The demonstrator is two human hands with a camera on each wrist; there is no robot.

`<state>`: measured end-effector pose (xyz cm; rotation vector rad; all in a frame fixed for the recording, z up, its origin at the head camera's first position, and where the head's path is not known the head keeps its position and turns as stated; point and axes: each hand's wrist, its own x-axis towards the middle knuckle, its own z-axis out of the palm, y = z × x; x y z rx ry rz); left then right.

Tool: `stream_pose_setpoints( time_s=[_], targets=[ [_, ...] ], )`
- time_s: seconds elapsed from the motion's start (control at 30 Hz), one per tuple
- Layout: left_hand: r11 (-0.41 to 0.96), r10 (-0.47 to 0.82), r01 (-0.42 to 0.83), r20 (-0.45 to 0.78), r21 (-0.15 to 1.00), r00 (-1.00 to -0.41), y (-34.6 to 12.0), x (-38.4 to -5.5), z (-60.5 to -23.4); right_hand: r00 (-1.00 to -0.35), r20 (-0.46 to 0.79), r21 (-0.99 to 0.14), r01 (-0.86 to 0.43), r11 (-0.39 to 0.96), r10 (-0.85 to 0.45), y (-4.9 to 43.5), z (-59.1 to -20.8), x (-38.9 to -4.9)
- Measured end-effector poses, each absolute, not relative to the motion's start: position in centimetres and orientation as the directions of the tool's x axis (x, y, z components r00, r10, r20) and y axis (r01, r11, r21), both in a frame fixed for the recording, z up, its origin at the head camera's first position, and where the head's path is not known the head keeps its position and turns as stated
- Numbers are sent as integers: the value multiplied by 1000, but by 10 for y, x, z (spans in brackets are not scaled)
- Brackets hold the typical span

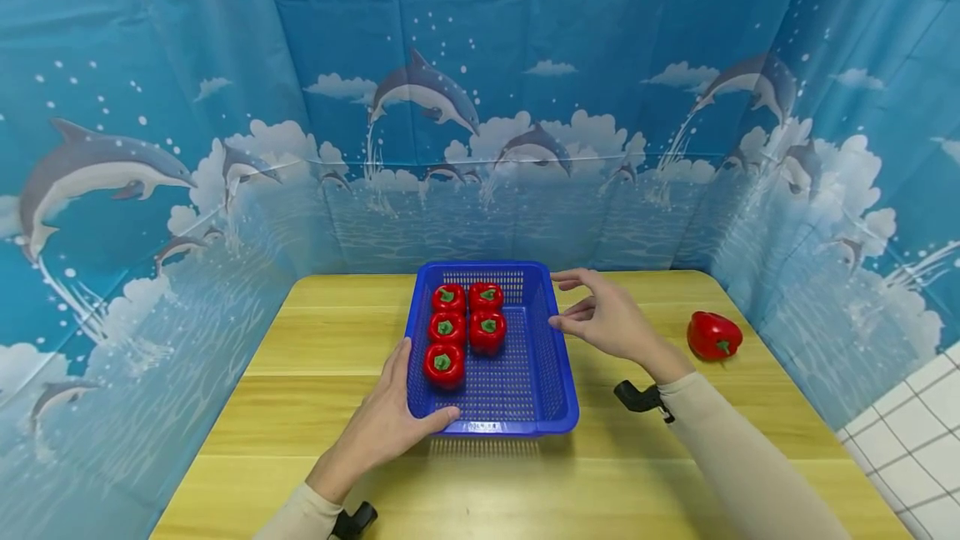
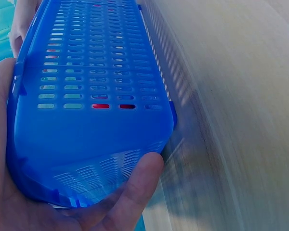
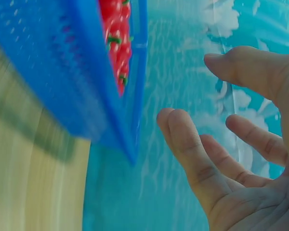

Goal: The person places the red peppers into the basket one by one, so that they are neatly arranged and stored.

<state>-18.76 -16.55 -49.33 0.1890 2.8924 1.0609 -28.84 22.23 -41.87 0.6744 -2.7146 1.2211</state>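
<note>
A blue plastic basket (image 1: 501,386) with slotted walls is at the middle of the table. Several red bell peppers (image 1: 444,379) with green stems stand in its left part, in two columns. My left hand (image 1: 382,419) grips the basket's near left corner, its thumb over the front rim. In the left wrist view, fingers (image 2: 139,190) curl under the basket's wall. Beside the right rim is my right hand (image 1: 611,319), fingers loosely bent and spread. The right wrist view shows a gap between those fingers (image 3: 190,144) and the basket, with nothing held.
Another red bell pepper (image 1: 712,335) lies on its side at the table's right, beyond my right hand. The yellow wooden table (image 1: 300,407) is bordered by a blue dolphin-print curtain (image 1: 480,215) behind and at both sides. White tiles (image 1: 907,423) show at the lower right.
</note>
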Motion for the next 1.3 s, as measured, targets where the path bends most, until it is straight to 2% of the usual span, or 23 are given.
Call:
stream_pose_setpoints(
  time_s=[0.3,0.53,0.7,0.97,1.13,1.3],
  targets=[
    [757,127,90,-10,647,-992,-167,-187,-495,-933,245,-688,-360,630,-265,275,-427,-282],
    [757,126,91,-8,647,-992,-167,-188,-496,-942,288,-629,-323,707,-175,315,-443,-279],
    [759,128,93,-8,644,-992,-167,-188,-496,-926,359,-574,-316,756,-114,338,-452,-272],
    [757,126,88,-13,648,-992,-166,-185,-497,-864,500,-461,-330,824,-66,376,-467,-268],
    [762,119,81,-16,643,-993,-166,-188,-496,-869,495,-481,-287,828,-15,400,-476,-268],
    [764,124,86,-15,640,-992,-166,-190,-495,-901,433,-496,-213,842,28,417,-487,-267]
  ],
)
